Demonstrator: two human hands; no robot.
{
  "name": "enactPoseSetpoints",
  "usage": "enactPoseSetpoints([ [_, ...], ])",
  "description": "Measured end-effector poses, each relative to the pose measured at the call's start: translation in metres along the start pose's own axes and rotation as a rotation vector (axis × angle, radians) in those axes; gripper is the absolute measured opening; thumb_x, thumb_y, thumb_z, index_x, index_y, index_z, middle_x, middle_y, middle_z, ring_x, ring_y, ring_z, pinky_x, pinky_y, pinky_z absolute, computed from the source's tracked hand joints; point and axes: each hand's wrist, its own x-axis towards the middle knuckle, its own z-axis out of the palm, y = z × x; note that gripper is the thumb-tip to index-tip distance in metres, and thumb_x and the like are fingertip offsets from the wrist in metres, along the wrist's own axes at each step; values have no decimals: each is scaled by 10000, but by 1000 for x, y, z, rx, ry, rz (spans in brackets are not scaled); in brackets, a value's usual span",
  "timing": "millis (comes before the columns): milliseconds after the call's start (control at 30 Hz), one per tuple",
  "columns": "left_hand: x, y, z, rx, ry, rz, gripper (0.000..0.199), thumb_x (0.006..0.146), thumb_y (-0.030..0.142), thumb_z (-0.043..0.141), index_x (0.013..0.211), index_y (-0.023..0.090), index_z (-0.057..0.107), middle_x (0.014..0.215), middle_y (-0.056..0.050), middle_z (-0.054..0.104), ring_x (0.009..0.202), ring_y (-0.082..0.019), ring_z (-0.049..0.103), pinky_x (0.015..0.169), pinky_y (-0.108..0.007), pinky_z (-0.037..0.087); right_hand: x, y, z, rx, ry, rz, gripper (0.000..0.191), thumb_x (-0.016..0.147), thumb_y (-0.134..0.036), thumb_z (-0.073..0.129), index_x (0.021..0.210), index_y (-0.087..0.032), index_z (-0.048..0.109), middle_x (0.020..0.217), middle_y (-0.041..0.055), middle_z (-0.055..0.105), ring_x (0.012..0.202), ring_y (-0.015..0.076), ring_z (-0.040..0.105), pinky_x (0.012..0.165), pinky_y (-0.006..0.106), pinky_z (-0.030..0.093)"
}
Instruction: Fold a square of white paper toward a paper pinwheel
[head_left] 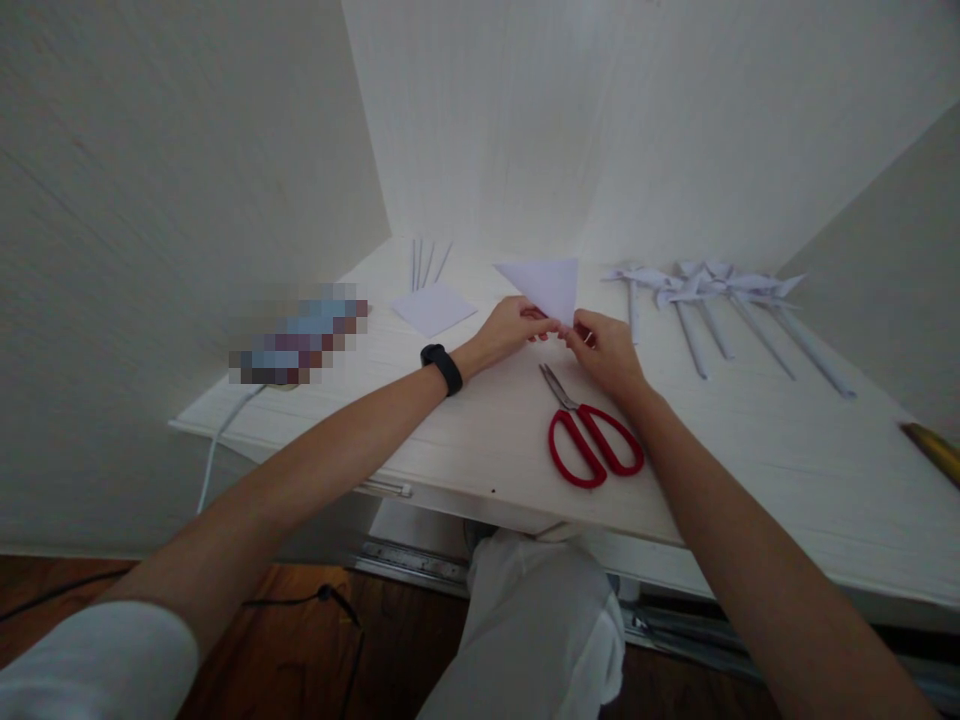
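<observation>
A white sheet of paper [551, 285], folded into a triangle, is held up just above the desk. My left hand [516, 325] pinches its lower edge, fingers closed on it. At the triangle's lower corner, my right hand [606, 350] grips the paper too, its fingertips close to those of the left. Scissors with red handles [585, 435] lie on the desk just below my hands, blades pointing away from me. To the left of my left hand rests a flat white paper square [433, 308].
Several thin paper sticks [427, 265] lie behind the square. Paper pinwheels [686, 285] on rolled paper sticks lie at the back right. A blurred-out device with a white cable [225, 425] sits at the left. A gold-coloured object [934, 450] is at the right edge.
</observation>
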Motion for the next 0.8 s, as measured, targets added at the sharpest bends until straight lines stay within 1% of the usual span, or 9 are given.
enactPoseSetpoints([
  [133,1,-1,-2,89,41,29,112,744,199,629,705,97,652,618,-18,631,557,-80,552,559,-209,419,1,-1,0,-12,-9,14,252,838,-311,508,617,-193,478,583,17,560,536,137,484,548,255,331],
  [267,2,1,-4,119,90,6,115,742,197,627,693,94,644,602,-13,617,545,-77,539,547,-204,406,1,-3,-1,5,-19,33,225,827,-281,505,622,-189,487,573,9,553,531,131,485,551,251,333],
  [367,2,2,-5,101,119,-14,115,733,197,637,723,83,651,613,-20,621,545,-77,533,547,-205,407,1,-4,-2,11,-6,31,226,817,-275,505,609,-191,478,558,4,541,525,128,475,546,250,326],
  [500,1,5,-4,59,125,-10,108,727,196,647,723,87,649,618,-19,621,547,-79,530,556,-216,409,1,-3,-1,27,5,16,228,816,-279,499,607,-195,467,558,3,542,526,129,470,546,252,323],
  [667,1,9,-7,-12,239,-71,80,728,165,647,677,115,612,612,-10,608,560,-80,534,561,-215,408,1,-4,-1,17,12,10,238,820,-278,496,599,-196,461,554,0,540,519,126,466,547,254,319],
  [800,2,9,-9,-68,290,-87,82,726,150,639,657,135,597,600,4,595,567,-75,527,584,-214,413,1,-6,-1,19,11,11,240,813,-273,497,589,-198,453,551,1,542,512,125,462,538,255,312],
])
